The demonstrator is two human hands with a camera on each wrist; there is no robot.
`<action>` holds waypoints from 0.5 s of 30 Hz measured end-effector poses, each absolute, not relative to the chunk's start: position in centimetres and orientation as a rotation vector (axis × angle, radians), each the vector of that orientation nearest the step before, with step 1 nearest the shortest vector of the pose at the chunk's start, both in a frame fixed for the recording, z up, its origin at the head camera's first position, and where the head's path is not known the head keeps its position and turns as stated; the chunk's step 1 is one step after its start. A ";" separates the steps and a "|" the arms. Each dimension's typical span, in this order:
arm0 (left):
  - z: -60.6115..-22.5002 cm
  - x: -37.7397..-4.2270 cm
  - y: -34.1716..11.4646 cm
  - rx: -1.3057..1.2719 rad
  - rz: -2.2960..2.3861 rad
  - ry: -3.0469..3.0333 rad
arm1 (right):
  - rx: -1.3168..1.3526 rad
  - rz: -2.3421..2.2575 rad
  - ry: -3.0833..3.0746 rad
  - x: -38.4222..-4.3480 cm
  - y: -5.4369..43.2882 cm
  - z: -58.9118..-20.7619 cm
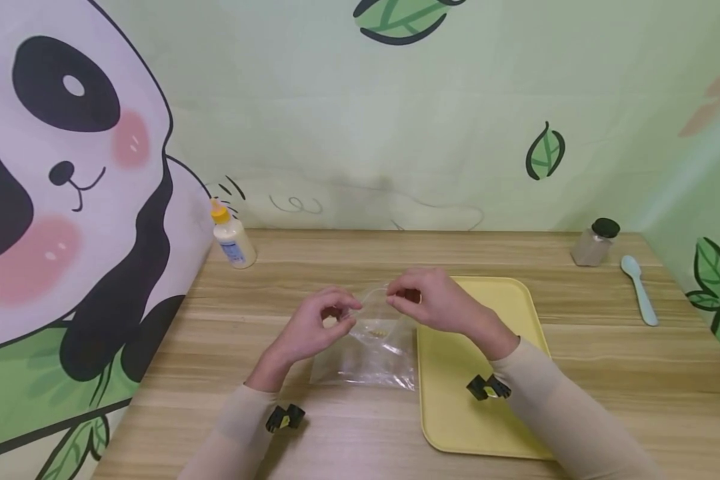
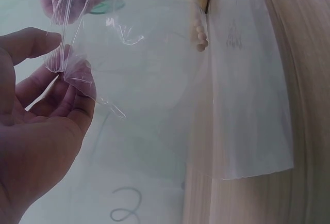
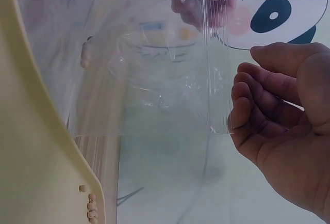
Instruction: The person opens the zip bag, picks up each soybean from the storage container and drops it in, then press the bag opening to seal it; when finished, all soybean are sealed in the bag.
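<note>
A clear zip-seal bag (image 1: 366, 363) stands partly raised, its lower part spread over the table left of the yellow tray (image 1: 480, 420). Near one end of its ribbed mouth, my left hand (image 2: 46, 100) grips the plastic between thumb and fingers. At the mouth's other end is my right hand (image 3: 281, 95), its fingers loosely bent beside the zip edge and its thumb apart from them. Small tan bead-like pieces (image 2: 200, 37) show low in the bag. More such beads (image 3: 92, 208) lie at the tray's rim in the right wrist view.
A white glue-type bottle (image 1: 234, 243) with a yellow cap stands at the back left. Toward the back right are a clear jar (image 1: 594, 245) with a black lid and a pale blue spoon (image 1: 639, 291). A panda-printed backdrop (image 1: 456, 133) rises behind the table.
</note>
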State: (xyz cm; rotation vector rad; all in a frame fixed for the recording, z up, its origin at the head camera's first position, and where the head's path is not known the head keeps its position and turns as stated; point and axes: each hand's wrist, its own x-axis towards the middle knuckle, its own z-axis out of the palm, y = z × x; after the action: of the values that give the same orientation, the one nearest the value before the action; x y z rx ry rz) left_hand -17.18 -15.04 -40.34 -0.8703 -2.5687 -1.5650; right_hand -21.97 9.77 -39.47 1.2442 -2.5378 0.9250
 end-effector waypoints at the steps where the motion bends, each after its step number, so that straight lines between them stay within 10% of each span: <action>1: -40.3 -17.2 -15.1 -0.871 -1.565 -2.568 | 1.241 0.924 -2.542 -22.0 9.8 -39.4; 15: -40.4 -17.2 -15.0 -0.876 -1.570 -2.561 | 1.097 1.036 -2.657 -23.3 11.0 -39.5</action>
State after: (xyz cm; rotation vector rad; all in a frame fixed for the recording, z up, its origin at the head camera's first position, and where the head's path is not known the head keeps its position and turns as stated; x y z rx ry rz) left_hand -17.18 -15.00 -40.42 -0.8762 -2.5613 -1.5702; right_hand -23.26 10.97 -39.53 1.0968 -2.6571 1.0362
